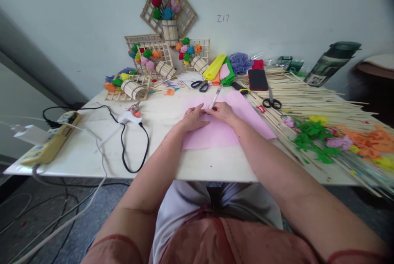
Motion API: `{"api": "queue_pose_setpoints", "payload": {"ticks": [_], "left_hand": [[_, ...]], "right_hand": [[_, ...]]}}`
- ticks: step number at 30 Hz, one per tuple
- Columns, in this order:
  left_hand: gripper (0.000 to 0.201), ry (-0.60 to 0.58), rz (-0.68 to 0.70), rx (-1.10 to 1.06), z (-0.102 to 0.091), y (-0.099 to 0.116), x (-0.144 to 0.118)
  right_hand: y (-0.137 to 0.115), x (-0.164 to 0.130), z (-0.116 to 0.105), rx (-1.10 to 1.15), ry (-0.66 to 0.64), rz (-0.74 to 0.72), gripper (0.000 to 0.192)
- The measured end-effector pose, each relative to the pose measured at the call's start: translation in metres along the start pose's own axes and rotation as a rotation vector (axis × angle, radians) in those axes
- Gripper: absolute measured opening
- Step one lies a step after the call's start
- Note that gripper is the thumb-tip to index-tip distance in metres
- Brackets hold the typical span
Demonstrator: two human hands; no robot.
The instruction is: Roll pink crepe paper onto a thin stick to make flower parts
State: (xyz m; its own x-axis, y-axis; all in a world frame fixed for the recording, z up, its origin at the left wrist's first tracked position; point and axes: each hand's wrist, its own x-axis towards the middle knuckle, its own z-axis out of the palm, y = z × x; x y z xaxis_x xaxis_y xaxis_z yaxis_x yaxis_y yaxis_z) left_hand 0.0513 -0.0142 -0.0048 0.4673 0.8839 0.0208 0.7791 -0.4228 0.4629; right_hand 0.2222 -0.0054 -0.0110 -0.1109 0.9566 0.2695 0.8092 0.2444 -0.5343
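While the pink paper sheet is lying flat near the front edge of the white tabletop, both hands are working on it. Far to the left of the sheet, a yellow power strip is sitting by the tabletop's edge, and a white glue gun with a black cord is lying between it and the sheet. The left hand is pressing palm-down on the sheet, fingers spread and gripping nothing. Just beside it, the right hand is closing around a white pen, whose tip is meeting the sheet. Behind the sheet, blue-handled scissors are resting, with stick frames holding paper flowers leaning against the wall further back. To the right of the sheet, a dark phone, black scissors and a spread of bamboo sticks are lying, with green paper scraps nearer the front.
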Motion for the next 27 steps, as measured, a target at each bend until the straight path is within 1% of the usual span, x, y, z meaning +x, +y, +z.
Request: {"api": "queue_pose_setpoints", "payload": {"ticks": [7, 10, 12, 17, 21, 24, 27], "left_hand": [[0.087, 0.001, 0.026, -0.031, 0.000, -0.002, 0.001], [0.087, 0.001, 0.033, -0.035, 0.001, -0.003, 0.003], [0.086, 0.002, 0.059, -0.041, 0.003, -0.005, 0.004], [0.080, 0.014, 0.114, -0.034, 0.005, -0.007, 0.006], [0.075, 0.019, 0.130, 0.001, 0.003, -0.005, 0.004], [0.074, 0.008, 0.132, 0.026, 0.002, -0.003, 0.003], [0.076, 0.008, 0.126, 0.041, 0.002, -0.003, 0.002]], "right_hand": [[-0.002, 0.000, -0.002, 0.018, -0.010, -0.005, 0.028], [0.001, 0.001, -0.001, 0.059, -0.003, -0.021, 0.026], [0.004, 0.002, 0.001, 0.123, 0.020, -0.023, 0.024], [0.011, 0.004, 0.003, 0.332, 0.132, 0.011, 0.021], [0.012, 0.003, -0.003, 0.446, 0.149, 0.011, 0.021], [0.014, 0.001, -0.007, 0.394, 0.143, -0.021, 0.022], [0.017, -0.001, -0.009, 0.266, 0.104, -0.106, 0.020]]}}
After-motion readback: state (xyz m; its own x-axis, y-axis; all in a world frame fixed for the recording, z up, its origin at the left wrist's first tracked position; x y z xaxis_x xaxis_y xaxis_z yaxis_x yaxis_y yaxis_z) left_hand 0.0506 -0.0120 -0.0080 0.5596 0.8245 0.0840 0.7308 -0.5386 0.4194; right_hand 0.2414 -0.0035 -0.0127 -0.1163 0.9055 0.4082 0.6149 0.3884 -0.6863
